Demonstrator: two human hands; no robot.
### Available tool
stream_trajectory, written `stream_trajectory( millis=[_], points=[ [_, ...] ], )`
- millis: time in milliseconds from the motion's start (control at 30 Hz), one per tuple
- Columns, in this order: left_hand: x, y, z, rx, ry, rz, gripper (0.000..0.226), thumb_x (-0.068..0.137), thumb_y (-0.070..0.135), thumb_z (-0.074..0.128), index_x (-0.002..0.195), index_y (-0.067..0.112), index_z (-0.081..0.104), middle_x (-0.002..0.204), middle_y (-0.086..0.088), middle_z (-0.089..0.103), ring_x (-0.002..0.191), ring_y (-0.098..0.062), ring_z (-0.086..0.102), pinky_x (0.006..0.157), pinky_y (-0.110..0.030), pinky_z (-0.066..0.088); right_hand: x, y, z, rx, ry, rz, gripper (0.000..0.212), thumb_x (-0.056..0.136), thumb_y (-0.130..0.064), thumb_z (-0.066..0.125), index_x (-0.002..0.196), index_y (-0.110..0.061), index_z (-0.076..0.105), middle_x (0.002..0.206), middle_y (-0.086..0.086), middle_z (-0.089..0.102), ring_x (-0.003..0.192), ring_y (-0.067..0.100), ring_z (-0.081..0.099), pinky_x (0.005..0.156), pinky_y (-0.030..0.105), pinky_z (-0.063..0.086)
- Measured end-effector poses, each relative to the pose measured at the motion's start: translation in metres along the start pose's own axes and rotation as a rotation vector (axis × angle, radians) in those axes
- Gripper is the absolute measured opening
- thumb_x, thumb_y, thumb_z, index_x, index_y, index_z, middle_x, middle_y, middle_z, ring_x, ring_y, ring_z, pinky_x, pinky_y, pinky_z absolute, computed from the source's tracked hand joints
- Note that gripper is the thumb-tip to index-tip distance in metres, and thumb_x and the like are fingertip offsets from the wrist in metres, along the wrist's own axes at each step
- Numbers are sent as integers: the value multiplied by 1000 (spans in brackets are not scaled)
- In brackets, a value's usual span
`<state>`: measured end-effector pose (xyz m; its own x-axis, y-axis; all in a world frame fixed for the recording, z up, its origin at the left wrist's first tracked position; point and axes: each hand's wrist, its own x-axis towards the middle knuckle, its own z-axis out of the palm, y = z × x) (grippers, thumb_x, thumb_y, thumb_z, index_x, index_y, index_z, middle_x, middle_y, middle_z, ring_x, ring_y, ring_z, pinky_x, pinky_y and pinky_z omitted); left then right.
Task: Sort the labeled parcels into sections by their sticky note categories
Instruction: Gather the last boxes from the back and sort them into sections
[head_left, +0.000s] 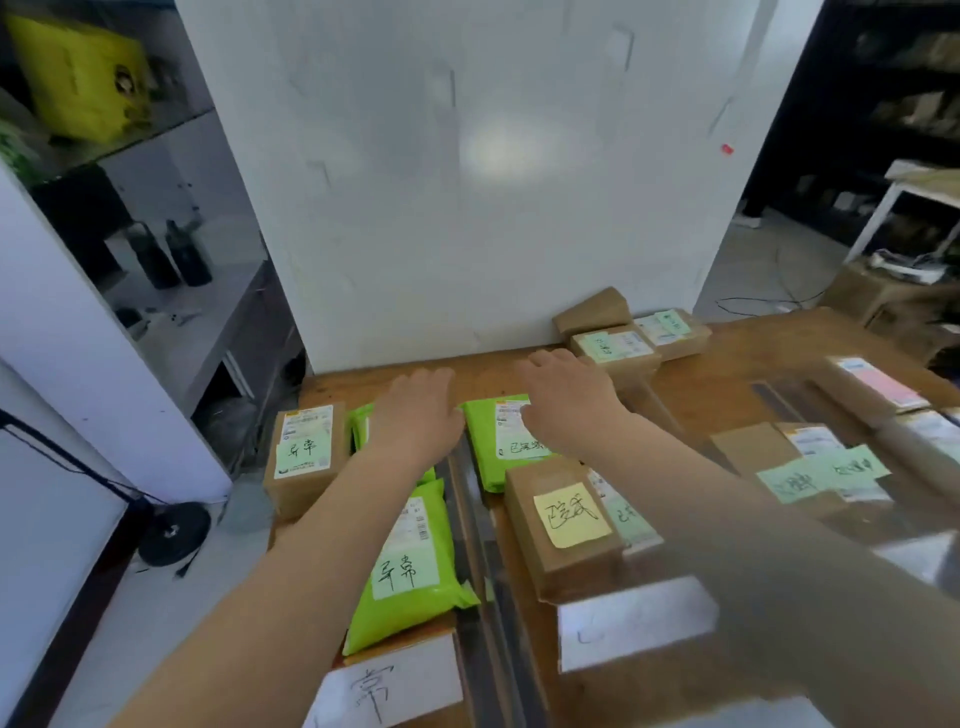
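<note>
Green note (406, 573) on the green mailer (402, 566) reads 异常; the brown box (304, 454) note too

Two brown boxes (305, 457) (563, 525) and green mailer bags (410, 561) (498, 441) lie flat on the worktop (727, 374), each bearing a handwritten sticky note. More noted brown parcels (615, 345) sit at the far edge and at the right (810, 462), blurred.

Green mailer (363, 426) under left hand (415, 410)
</note>
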<state>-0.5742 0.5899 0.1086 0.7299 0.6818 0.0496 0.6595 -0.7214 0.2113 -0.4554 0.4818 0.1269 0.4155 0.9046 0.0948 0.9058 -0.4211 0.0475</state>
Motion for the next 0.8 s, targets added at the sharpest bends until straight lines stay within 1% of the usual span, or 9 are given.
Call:
stream_trajectory(
  millis=[67, 167, 333, 433, 500, 567, 667, 800],
  points=[
    [-13, 36, -5, 100, 29, 54, 48, 90, 30, 47, 136, 18, 40, 133, -7, 49, 123, -29, 45, 95, -37, 38, -31, 25, -14, -68, 10, 20, 30, 88, -19, 49, 117, -13, 49, 120, 4, 54, 118, 25, 46, 98, 38, 33],
    [-34, 87, -8, 208, 70, 122, 46, 91, 33, 46, 134, 18, 41, 133, -6, 49, 123, -29, 45, 96, -38, 36, -74, 61, -26, -168, -16, 48, 36, 89, -22, 48, 124, -15, 46, 126, 5, 51, 123, 26, 43, 102, 41, 31],
    [-59, 155, -1, 270, 117, 206, 45, 92, 34, 47, 134, 19, 41, 136, -4, 47, 125, -27, 42, 100, -40, 33, -131, 113, -35, -228, -3, 85, 47, 87, -27, 54, 132, -21, 45, 130, 3, 52, 123, 25, 45, 103, 41, 34],
    [-64, 183, 2, 299, 115, 239, 46, 91, 33, 47, 134, 19, 39, 136, -3, 47, 125, -27, 43, 100, -40, 33, -156, 138, -39, -244, 10, 108, 43, 89, -29, 53, 129, -18, 47, 129, 4, 54, 121, 25, 47, 100, 40, 35],
    [-65, 198, 5, 301, 118, 250, 48, 91, 32, 47, 136, 20, 37, 136, -4, 47, 125, -27, 43, 100, -40, 33, -168, 153, -41, -237, 9, 124, 40, 89, -27, 52, 127, -17, 46, 129, 5, 53, 120, 25, 45, 99, 39, 35],
    [-62, 210, 9, 301, 124, 254, 49, 91, 32, 47, 137, 20, 36, 137, -4, 47, 125, -27, 42, 101, -40, 32, -178, 167, -43, -232, -9, 131, 39, 90, -24, 51, 128, -18, 44, 132, 5, 49, 123, 25, 42, 101, 39, 34],
    [-51, 229, 15, 294, 125, 262, 51, 91, 35, 47, 139, 20, 35, 138, -4, 46, 127, -27, 42, 102, -41, 32, -183, 188, -44, -243, -28, 134, 39, 93, -26, 46, 130, -17, 43, 134, 6, 47, 124, 25, 41, 104, 41, 32],
    [-24, 256, 31, 287, 116, 269, 49, 91, 36, 46, 137, 20, 37, 137, -4, 47, 125, -28, 42, 101, -41, 32, -173, 222, -36, -280, -19, 120, 40, 91, -23, 50, 130, -19, 41, 136, 5, 46, 126, 25, 39, 104, 41, 31]
  ],
)
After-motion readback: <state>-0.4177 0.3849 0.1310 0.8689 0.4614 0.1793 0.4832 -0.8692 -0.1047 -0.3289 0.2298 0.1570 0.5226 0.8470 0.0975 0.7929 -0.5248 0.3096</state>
